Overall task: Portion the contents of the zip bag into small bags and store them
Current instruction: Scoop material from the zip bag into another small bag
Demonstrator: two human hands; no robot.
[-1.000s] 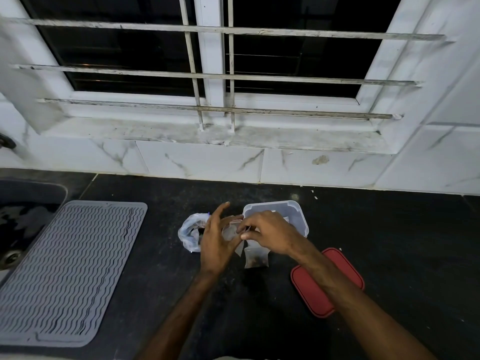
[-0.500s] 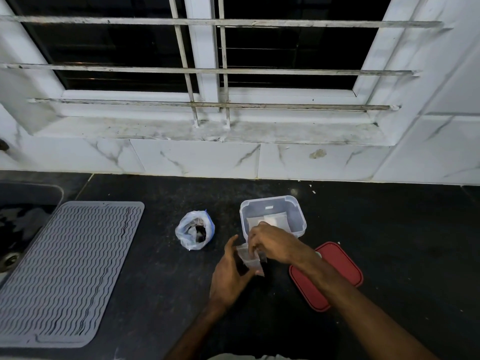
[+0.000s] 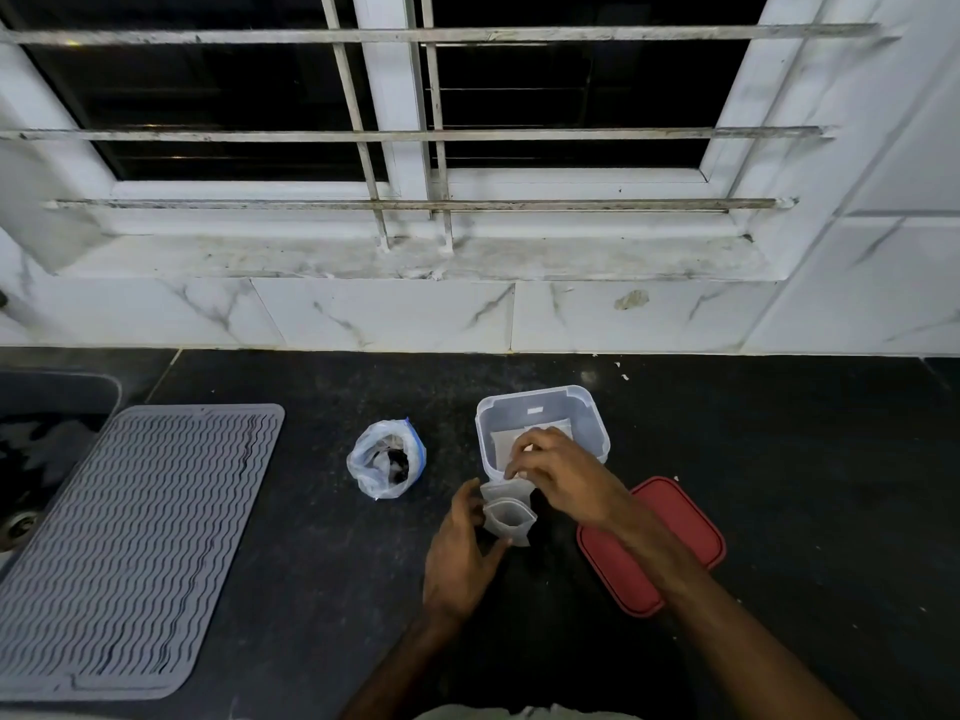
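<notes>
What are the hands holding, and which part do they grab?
Both hold the small clear bag. The left hand grips its left side, and the right hand seems to pinch its top edge.

Illumination is dim and even, coming from the room side; the source is out of view. The window panes [image 3: 234, 106] read black. The white wall tiles [image 3: 384, 314] are the brightest zone, without blown glare. The black countertop [image 3: 311, 511] swallows detail (fine noise shows there). A soft, dark shadow lies under the forearms. The small bag [image 3: 506, 522], held between the left hand [image 3: 457, 543] and the right hand [image 3: 566, 475], is reasonably sharp, with no motion blur. Wide-angle distortion bows the window bars [image 3: 467, 133] and tilts verticals toward the edges.
</notes>
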